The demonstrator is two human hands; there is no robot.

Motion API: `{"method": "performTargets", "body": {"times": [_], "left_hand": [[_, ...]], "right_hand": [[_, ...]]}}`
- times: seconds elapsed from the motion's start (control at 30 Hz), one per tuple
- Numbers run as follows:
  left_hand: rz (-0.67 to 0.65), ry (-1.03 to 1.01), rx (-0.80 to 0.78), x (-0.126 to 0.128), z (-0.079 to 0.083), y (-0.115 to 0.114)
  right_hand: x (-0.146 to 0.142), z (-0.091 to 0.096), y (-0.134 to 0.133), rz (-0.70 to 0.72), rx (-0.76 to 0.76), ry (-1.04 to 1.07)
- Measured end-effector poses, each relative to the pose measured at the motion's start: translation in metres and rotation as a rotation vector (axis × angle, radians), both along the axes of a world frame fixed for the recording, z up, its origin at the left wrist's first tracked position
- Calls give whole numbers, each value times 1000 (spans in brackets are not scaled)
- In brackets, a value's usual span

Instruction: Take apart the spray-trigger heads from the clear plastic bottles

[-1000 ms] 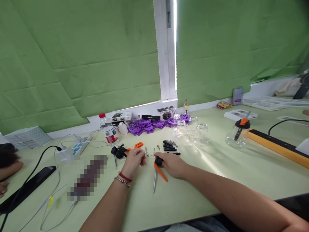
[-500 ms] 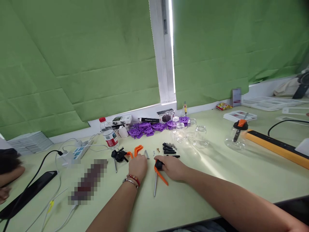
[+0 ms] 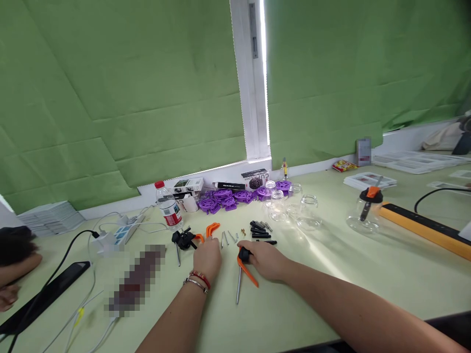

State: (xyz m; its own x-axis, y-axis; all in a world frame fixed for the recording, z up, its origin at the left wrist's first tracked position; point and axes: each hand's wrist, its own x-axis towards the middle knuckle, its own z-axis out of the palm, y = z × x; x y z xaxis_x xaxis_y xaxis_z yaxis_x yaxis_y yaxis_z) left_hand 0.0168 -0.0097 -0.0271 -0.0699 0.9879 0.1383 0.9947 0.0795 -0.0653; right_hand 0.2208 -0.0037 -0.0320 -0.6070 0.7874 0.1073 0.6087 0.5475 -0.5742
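Observation:
My right hand [image 3: 265, 258] lies on the pale green table [image 3: 331, 284], closed on a black pump head [image 3: 243, 254]. An orange lever [image 3: 247, 274] and a metal tube [image 3: 239, 290] stick out of the pump head toward me. My left hand [image 3: 208, 258] is down on the table just left of it, knuckles toward the camera. Its fingertips are hidden, close to two small metal pins [image 3: 225, 239] and a loose orange lever [image 3: 211, 228]. On that wrist are a red cord and a metal bracelet [image 3: 196, 282].
A black pump part [image 3: 183, 239], black pieces and springs [image 3: 259, 228], purple plastic discs [image 3: 228, 196], clear glass jars [image 3: 290, 206], a water bottle [image 3: 167, 208] and small boxes lie beyond my hands. Right: an assembled jar [image 3: 362, 215] and an orange-black bar [image 3: 423, 228]. Left: cables, a charger and another person's arm [image 3: 14, 267].
My left hand, which held a thin pin up near the pump head, has dropped to the table by the loose pins. The right hand has kept its hold. The camera shifted slightly.

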Motion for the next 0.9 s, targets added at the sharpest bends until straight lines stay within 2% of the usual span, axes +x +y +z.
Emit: {"method": "performTargets", "body": {"times": [0.23,0.57,0.9], "left_hand": [[-71,79,-23,9,4,-5],[-5,111,-74,2,6,-7],[-146,84,-146,11,5,-5]], "right_hand": [[0,1,0,10,4,-5],[2,1,0,18,-12,7],[1,0,1,18,4,-7]]}}
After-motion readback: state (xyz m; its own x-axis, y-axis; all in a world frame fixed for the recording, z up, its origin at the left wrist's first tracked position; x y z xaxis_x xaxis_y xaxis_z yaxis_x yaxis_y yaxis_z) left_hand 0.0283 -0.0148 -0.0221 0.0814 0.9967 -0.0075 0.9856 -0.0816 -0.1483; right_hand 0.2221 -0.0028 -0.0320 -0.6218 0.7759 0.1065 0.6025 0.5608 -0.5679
